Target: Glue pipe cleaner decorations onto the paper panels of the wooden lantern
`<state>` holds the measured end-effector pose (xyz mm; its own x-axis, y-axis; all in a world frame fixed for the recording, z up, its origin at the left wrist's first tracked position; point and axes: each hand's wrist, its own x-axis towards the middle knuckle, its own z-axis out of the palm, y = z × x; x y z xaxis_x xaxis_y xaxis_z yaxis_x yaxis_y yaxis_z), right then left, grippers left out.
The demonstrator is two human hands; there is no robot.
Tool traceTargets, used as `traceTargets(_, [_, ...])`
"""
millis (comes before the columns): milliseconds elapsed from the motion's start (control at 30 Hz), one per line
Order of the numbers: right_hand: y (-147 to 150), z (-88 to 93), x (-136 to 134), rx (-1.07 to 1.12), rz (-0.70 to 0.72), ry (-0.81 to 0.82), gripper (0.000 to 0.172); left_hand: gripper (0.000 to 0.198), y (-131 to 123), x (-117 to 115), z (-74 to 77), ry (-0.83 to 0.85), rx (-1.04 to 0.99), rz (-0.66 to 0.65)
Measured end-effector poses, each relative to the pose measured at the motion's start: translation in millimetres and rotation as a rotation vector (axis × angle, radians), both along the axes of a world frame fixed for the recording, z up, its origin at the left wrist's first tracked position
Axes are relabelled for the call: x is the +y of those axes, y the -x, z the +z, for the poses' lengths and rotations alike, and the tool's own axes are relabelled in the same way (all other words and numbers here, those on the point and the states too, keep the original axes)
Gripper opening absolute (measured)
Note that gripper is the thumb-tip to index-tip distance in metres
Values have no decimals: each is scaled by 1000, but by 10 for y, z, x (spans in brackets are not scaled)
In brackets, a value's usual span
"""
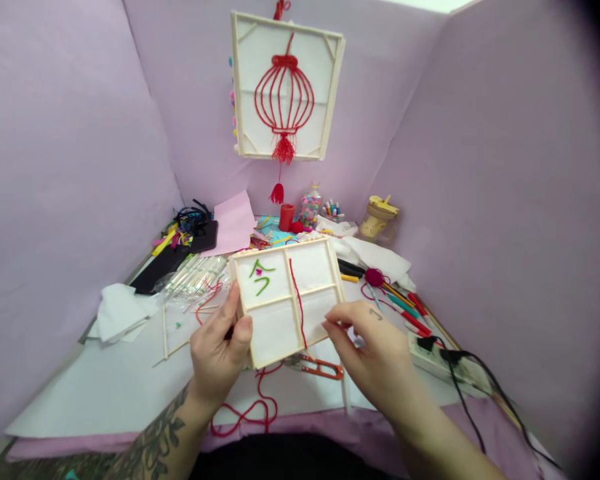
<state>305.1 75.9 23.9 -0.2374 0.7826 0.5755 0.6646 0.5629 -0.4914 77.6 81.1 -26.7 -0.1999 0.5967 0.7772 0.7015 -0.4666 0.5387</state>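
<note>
My left hand [220,343] grips the left edge of a wooden frame panel [275,330], thumb on its front. The panel has a white backing divided into four by thin sticks. Green strokes and a small pink bit form a character [261,277] in the upper left pane. A length of red yarn [299,303] runs down along the middle stick. My right hand [365,347] has thumb and forefinger pinched together at the lower right pane; anything between them is too small to see. Orange thread snips [323,368] and a loose red cord [245,417] lie below the panel.
A framed red lantern picture [285,93] hangs ahead with a tassel [277,193]. Bagged sticks [195,277] and white paper [123,313] lie left. A yarn ball [374,277], markers [410,313] and a power strip [445,360] with cords sit right. A bottle of pompoms [310,208] stands behind.
</note>
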Motion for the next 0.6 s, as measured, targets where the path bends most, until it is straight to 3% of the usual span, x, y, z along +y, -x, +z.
traceTargets(167, [326, 44, 60, 24, -57, 116, 6, 45, -26, -21, 17, 5, 45, -8])
traceTargets(367, [336, 16, 111, 185, -13, 284, 7, 45, -30, -43, 54, 9, 86, -47])
traceTargets(433, [286, 31, 117, 163, -31, 232, 5, 45, -30, -45, 57, 6, 87, -48])
traceTargets(600, [166, 99, 153, -29, -1, -102, 13, 44, -34, -43, 59, -10, 93, -46])
